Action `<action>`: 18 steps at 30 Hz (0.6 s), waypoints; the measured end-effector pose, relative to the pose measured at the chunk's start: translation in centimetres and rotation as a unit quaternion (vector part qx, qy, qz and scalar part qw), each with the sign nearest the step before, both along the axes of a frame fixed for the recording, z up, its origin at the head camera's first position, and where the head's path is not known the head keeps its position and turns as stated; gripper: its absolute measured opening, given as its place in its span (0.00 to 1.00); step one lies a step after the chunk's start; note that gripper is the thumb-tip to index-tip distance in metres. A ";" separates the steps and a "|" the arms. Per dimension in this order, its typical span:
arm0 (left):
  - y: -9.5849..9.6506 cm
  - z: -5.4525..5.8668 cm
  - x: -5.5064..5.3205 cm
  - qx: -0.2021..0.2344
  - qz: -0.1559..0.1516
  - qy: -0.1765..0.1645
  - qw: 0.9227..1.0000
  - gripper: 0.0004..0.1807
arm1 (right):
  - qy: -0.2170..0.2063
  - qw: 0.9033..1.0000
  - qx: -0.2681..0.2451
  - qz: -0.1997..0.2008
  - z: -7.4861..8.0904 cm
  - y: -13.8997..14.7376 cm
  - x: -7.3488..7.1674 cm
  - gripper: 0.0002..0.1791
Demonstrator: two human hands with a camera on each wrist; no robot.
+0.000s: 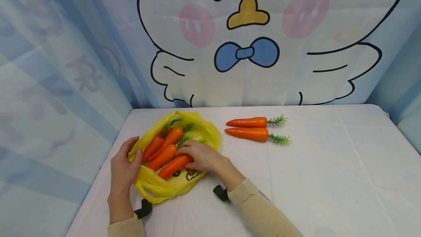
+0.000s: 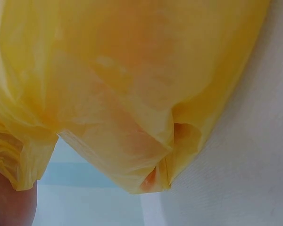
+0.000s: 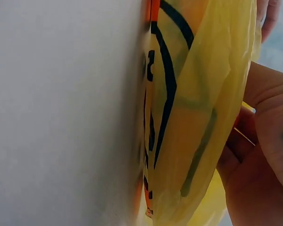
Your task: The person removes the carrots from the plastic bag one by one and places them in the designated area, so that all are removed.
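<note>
A yellow plastic bag [image 1: 213, 134] lies spread on the left part of the table, its mouth facing up. Inside are several orange carrots [image 1: 163, 158] with green tops. At the bag's left rim my left hand [image 1: 122, 171] holds the plastic between thumb and fingers. My right hand [image 1: 205, 156] reaches in over the right side and grips the thick end of the nearest carrot [image 1: 175, 166]. In the left wrist view the yellow plastic [image 2: 118, 84] hides most of the contents. The right wrist view shows the right hand [image 3: 269, 141] beside the bag's wall [image 3: 198, 108].
Two more carrots [image 1: 248, 134] lie side by side right of the bag, green tops to the right. A white cloth covers the table [image 1: 315, 178]. Behind stands a curtain [image 1: 243, 87] with a cartoon face. Black wrist mounts [image 1: 143, 209] stick out from both forearms.
</note>
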State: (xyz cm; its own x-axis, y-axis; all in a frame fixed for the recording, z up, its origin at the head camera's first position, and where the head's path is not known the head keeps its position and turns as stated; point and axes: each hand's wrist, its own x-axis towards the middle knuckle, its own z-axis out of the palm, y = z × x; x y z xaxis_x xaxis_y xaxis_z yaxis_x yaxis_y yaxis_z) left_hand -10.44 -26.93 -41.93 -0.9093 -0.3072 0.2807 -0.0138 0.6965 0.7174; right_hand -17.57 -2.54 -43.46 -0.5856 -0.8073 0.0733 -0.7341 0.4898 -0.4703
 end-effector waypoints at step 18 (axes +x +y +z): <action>-0.1 -0.1 0.1 -0.001 -0.003 -0.002 1.000 0.22 | -0.007 1.000 -0.019 -0.019 1.4 1.4 -0.3 0.21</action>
